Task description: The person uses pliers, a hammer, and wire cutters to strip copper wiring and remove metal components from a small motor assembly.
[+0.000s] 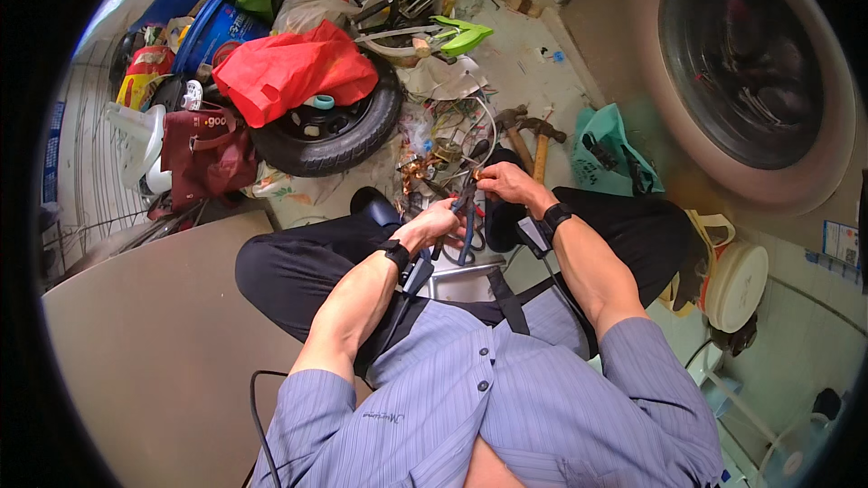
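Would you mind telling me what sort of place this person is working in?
Probably a cluttered home repair or salvage corner. A front-loading washing machine stands on the right, a car tyre lies on the floor, two hammers rest nearby, and both hands work pliers over copper wire scraps.

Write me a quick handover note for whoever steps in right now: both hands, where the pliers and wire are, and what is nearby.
Left hand: closed on the pliers, blue and red handles hanging down.
Right hand: pinching copper wire at the pliers' tip.
Both work above the lap, over a metal tray.
On the floor ahead: tangled copper scraps, two hammers, a tyre.
Whether any wire has been cut or stripped cannot be told.
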### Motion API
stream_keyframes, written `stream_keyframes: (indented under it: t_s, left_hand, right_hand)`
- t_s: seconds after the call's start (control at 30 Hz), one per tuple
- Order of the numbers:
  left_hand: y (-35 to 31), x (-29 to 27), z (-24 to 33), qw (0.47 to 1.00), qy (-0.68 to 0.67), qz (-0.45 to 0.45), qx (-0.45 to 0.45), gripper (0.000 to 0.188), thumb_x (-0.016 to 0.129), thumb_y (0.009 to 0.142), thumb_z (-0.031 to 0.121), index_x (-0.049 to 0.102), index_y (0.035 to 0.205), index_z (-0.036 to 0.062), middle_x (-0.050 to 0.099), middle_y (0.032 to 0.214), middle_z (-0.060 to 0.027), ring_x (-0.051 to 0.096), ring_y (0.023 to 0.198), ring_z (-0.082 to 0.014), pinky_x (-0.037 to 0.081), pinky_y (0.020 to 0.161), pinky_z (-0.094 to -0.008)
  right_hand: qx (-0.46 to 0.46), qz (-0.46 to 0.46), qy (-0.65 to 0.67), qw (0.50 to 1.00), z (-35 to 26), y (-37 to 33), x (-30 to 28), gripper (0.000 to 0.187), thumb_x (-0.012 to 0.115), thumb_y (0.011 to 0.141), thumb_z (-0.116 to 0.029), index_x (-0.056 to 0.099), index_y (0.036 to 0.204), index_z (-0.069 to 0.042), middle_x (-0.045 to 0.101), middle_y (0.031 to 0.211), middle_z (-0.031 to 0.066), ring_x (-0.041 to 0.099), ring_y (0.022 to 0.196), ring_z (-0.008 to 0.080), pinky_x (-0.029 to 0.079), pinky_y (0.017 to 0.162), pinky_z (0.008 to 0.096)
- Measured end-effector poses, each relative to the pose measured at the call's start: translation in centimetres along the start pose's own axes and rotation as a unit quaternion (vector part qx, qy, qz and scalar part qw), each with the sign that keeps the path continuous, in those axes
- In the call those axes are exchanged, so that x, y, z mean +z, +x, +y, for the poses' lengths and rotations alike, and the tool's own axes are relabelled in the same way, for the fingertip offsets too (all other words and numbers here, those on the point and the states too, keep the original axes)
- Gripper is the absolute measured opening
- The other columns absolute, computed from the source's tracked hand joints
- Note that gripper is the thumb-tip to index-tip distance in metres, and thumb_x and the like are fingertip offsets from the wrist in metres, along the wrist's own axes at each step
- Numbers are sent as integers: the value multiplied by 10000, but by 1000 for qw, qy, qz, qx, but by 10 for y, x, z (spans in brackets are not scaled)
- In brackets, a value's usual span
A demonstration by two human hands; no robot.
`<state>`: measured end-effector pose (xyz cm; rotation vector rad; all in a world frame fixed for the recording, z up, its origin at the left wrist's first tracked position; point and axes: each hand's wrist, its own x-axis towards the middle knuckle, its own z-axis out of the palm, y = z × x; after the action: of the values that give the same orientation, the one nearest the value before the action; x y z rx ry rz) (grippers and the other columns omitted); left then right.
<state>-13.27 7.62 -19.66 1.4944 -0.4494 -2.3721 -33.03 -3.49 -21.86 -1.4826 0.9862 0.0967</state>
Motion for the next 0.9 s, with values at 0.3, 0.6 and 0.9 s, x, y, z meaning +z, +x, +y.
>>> stream_keyframes:
  t_s: [0.3, 0.6, 0.9]
  left_hand:
    - [-15, -8, 17, 991, 118, 47, 34, 251, 476, 935, 80, 665, 1099, 101, 653, 794, -32, 504, 520, -106, 463, 477, -306]
    - [5, -19, 16, 978, 150, 129, 71, 157, 430, 953, 52, 568, 1029, 56, 600, 798, -26, 619, 702, -155, 566, 574, -331]
    - [-3, -36, 17, 975, 145, 166, 12, 237, 430, 893, 14, 595, 1062, 27, 638, 824, -58, 648, 698, -172, 586, 599, -359]
  right_hand:
    - [-10, -18, 63, 998, 4, 2, -4, 179, 646, 924, -175, 674, 895, -1, 633, 676, 55, 621, 624, 147, 507, 600, 311]
    - [-160, 230, -172, 944, 5, 16, 7, 180, 605, 936, -207, 663, 1025, -62, 633, 843, 198, 624, 804, 395, 487, 689, 430]
    - [-66, 352, -207, 910, 41, 31, -45, 205, 653, 883, -230, 669, 949, -37, 660, 879, 228, 629, 871, 433, 508, 750, 493]
